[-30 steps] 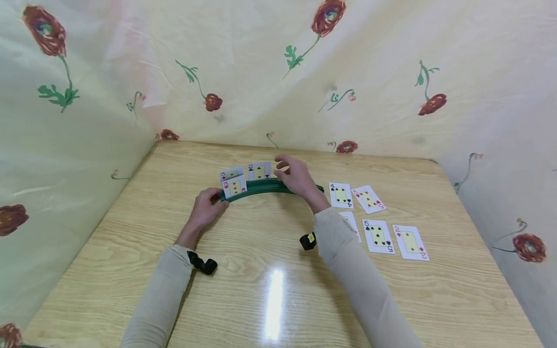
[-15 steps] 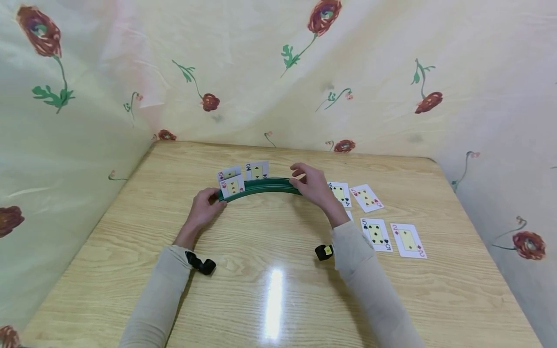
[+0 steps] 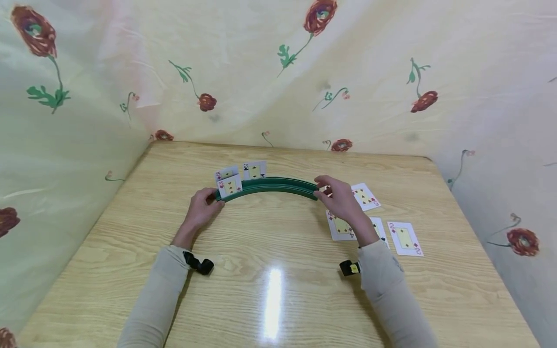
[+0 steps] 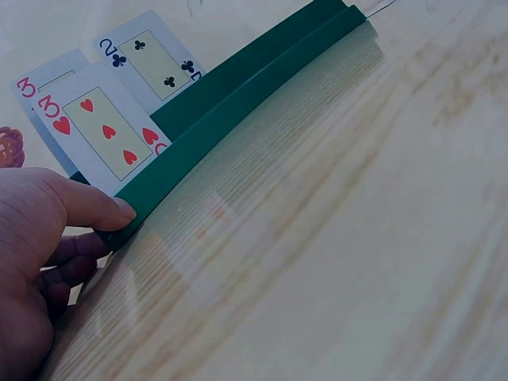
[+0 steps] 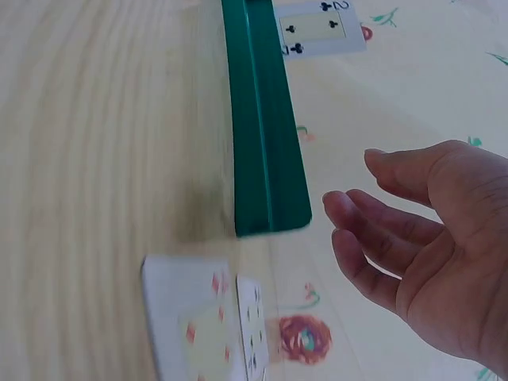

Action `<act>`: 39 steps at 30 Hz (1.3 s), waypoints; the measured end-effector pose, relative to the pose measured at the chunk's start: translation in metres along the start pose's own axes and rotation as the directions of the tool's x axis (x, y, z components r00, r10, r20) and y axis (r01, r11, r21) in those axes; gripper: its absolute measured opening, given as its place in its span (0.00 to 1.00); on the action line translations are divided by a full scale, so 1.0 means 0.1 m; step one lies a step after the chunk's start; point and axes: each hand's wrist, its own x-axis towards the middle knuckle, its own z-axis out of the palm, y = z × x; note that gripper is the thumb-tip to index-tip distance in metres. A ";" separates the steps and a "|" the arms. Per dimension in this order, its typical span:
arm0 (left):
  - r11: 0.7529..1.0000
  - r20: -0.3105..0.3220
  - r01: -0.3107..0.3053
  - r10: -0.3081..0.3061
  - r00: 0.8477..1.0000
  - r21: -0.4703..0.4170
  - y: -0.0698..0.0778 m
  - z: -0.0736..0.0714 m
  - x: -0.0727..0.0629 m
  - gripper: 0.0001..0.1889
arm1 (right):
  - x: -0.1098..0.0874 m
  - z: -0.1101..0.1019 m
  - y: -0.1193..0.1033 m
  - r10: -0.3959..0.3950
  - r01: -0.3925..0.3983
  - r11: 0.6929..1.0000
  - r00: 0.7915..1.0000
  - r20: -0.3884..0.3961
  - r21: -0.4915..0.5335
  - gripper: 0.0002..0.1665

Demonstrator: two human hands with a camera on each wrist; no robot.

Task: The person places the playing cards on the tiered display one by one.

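A curved green card holder (image 3: 280, 183) lies across the table, and my left hand (image 3: 201, 210) grips its left end between thumb and fingers. Standing at that end are a three of hearts (image 4: 111, 139) in front, another red three (image 4: 49, 81) partly hidden behind it, and a two of clubs (image 4: 147, 67) in the rear slot. My right hand (image 3: 343, 199) is beside the holder's right end, its fingers loosely bent and apart. Nothing sits in that hand in the right wrist view, where the bare right end of the holder (image 5: 270, 182) shows near the fingertips.
Right of the holder, loose cards lie face up: a five of hearts (image 3: 366, 195), a four of diamonds (image 3: 341, 227), a two of diamonds (image 3: 404, 239) and a black-suited card (image 3: 378, 226) half covered by my right arm. Flower-printed cloth (image 3: 243, 72) hangs around the wooden table.
My right hand has travelled right along the holder, from near the two of clubs to the right end, now covering the four of spades. My left hand keeps its grip.
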 end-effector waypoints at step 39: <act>1.000 0.005 0.021 -0.021 1.000 -0.018 0.00 -0.02 0.00 0.20 | -1.01 -0.62 0.69 0.159 -0.180 0.969 0.979 -0.129 -0.169 0.21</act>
